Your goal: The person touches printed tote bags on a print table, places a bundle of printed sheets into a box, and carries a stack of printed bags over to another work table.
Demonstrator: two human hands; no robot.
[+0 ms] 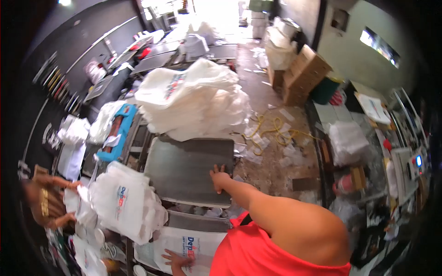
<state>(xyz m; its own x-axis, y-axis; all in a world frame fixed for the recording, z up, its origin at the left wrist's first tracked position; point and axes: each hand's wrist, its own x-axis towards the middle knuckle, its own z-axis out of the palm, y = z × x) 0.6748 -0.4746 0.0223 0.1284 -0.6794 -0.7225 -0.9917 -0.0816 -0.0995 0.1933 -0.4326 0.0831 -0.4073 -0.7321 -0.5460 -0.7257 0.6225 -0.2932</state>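
My right hand [219,178] rests near the right edge of a dark flat board [184,168], fingers spread and holding nothing. My left hand [177,260] lies with its fingers apart on a white printed bag [207,241] bearing blue and red lettering. That bag is spread over a second board at the bottom. A stack of similar printed white bags [122,193] sits left of the dark board. Beyond the board rises a large heap of white bags [193,101], with print on top.
At the left, another person [53,202] handles white material. A blue-framed roller device [117,131] stands behind the stack. Yellow cord [276,131] and paper scraps litter the floor to the right, near cardboard boxes [304,76]. Along the right wall is a cluttered bench with a white bundle [347,142].
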